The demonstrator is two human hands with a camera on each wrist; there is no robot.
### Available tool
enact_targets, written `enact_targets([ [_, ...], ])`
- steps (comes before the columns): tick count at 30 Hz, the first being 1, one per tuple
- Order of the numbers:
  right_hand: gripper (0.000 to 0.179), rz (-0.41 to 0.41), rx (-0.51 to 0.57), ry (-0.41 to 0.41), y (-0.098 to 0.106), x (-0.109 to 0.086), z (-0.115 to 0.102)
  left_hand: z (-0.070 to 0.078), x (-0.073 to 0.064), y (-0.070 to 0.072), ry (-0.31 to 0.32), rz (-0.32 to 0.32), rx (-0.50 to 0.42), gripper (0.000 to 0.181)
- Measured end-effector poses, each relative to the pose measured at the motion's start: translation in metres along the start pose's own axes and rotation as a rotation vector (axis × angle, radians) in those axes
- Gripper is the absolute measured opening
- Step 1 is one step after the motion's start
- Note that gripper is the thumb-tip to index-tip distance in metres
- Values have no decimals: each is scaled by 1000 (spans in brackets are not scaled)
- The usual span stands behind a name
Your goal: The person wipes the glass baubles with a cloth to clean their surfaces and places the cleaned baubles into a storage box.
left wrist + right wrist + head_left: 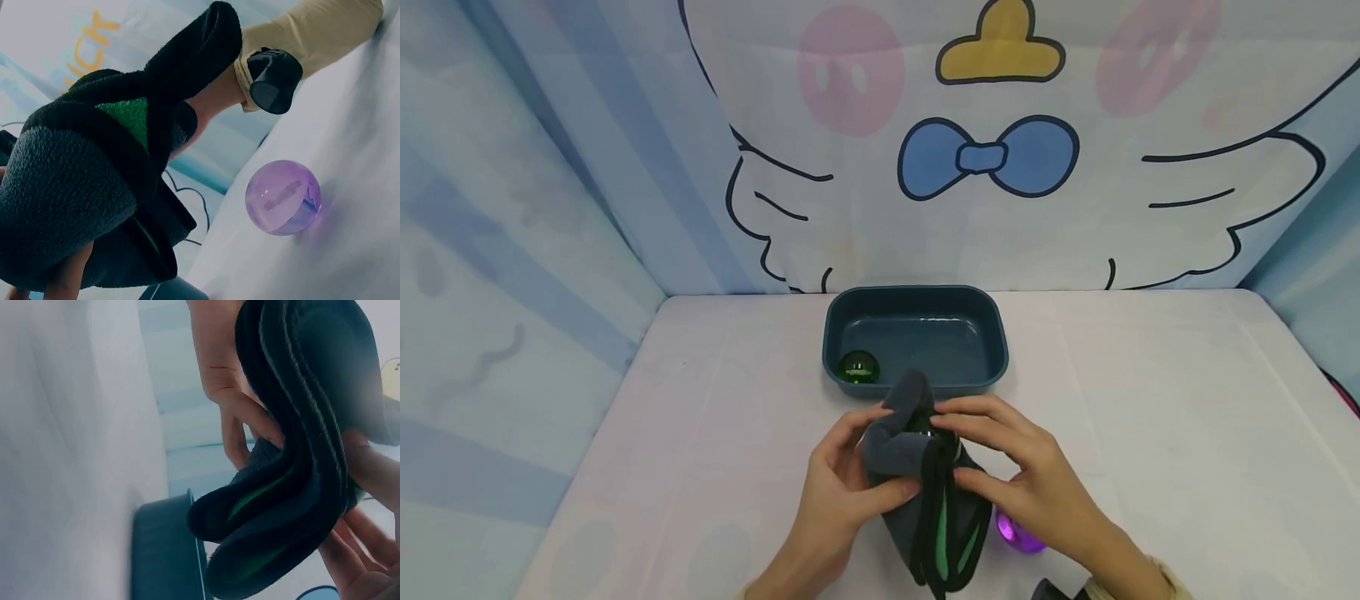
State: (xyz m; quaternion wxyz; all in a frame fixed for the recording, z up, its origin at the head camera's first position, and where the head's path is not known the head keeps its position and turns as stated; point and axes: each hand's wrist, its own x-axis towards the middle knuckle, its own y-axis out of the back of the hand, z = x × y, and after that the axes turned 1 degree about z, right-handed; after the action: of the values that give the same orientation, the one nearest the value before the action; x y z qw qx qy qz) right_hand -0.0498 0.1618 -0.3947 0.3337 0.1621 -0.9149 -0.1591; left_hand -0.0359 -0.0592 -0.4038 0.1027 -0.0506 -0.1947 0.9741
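Observation:
Both hands hold a folded cloth (pixel 898 454), dark grey with black edging and green inner faces, above the table in front of the bin. My left hand (pixel 838 500) grips its left side, thumb on the near face. On the right side, the fingers and thumb of my right hand (pixel 1033 462) pinch the cloth near its top. A small shiny dark piece shows between the folds in the head view; most of it is hidden, so its kind is unclear. In the left wrist view the cloth (pixel 69 181) covers most of the left hand.
A dark teal rectangular bin (pixel 917 391) stands at the table's back edge, with a clear green ball (pixel 858 367) in its left front corner. A clear purple ball (pixel 283 197) lies on the white table (pixel 1165 433), beneath the right hand. Printed curtains hang behind and beside.

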Motion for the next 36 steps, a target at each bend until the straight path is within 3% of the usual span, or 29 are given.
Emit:
enact_targets([
  [3,56,-17,89,-65,0,0,-1,1,-1,1,-3,-19,4,68],
  [6,53,-32,132,-180,0,0,-3,1,-1,2,2,-30,11,68],
  [11,50,-27,97,-272,-1,0,-4,-1,-1,2,5,-24,6,69],
  [14,55,-3,74,-245,-3,0,-4,-2,-1,1,-16,-14,-15,70],
  [23,67,56,-18,-61,-5,-2,-1,-1,0,1,-50,-26,-37,69],
  [36,62,15,-37,-99,-5,-2,-3,1,-2,3,-107,-83,0,70],
])
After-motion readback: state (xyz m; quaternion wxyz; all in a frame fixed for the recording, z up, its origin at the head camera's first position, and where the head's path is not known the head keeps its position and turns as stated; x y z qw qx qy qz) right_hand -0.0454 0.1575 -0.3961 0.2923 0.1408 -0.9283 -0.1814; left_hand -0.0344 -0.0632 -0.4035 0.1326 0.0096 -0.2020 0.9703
